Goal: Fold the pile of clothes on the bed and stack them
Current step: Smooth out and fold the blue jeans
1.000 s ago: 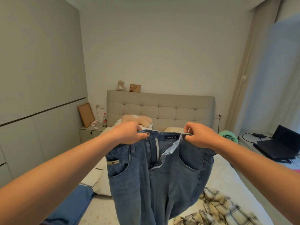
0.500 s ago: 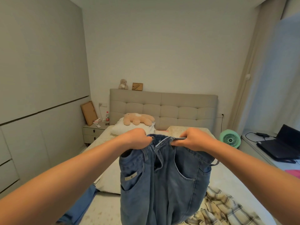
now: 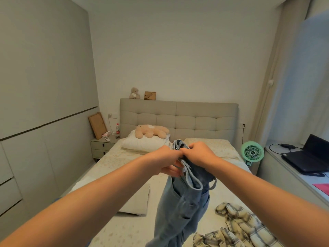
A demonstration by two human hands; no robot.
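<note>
At frame centre the left hand point(image 3: 166, 162) and right hand point(image 3: 197, 153) meet, both gripping the jeans point(image 3: 183, 202) waistband; a plaid shirt point(image 3: 240, 225) lies lower right on the bed point(image 3: 124, 227).

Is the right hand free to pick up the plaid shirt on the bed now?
Probably not yet. The right hand grips the jeans waistband together with the left hand. The plaid shirt lies uncovered below it.

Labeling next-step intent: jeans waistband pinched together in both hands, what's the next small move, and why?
Probably lower the jeans onto the bare sheet of the bed. Left hand and right hand hold the waistband halves together, legs hanging, so it's folded lengthwise.
</note>
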